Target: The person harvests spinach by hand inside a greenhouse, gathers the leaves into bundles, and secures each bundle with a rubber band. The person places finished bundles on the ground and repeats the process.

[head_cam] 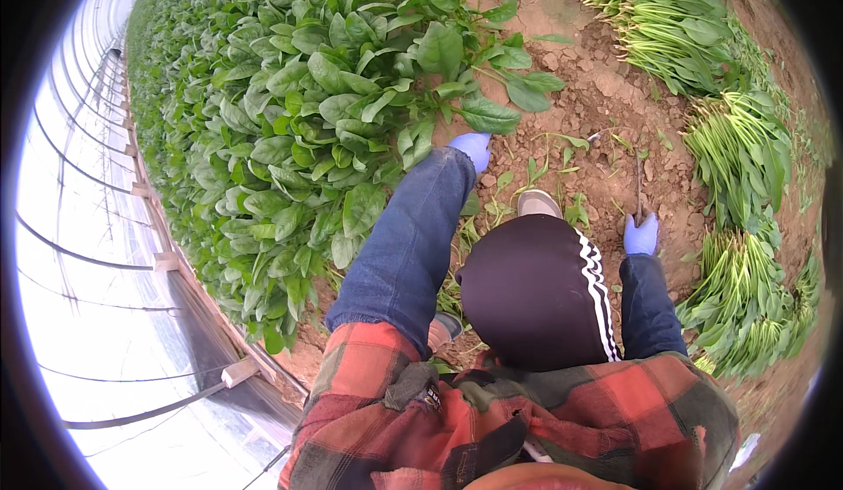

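My left hand (473, 150), in a blue-violet glove, is at the edge of a dense bed of leafy spinach plants (329, 75). A broad spinach leaf (490, 114) spreads just above its knuckles. The fingers are mostly out of sight, so whether they grip a stem is unclear. My right hand (641, 234), gloved alike, is closed around the end of a thin-shafted hand tool (638, 184). The shaft points away from me over bare soil; its far end is hard to make out among scraps of leaf.
Bundles of cut spinach lie along the right: a far pile (678, 29), a middle pile (741, 154) and a near pile (741, 292). Loose leaves (537, 170) litter the soil by my shoe (539, 204). A plastic-covered greenhouse wall (99, 226) with curved ribs bounds the left.
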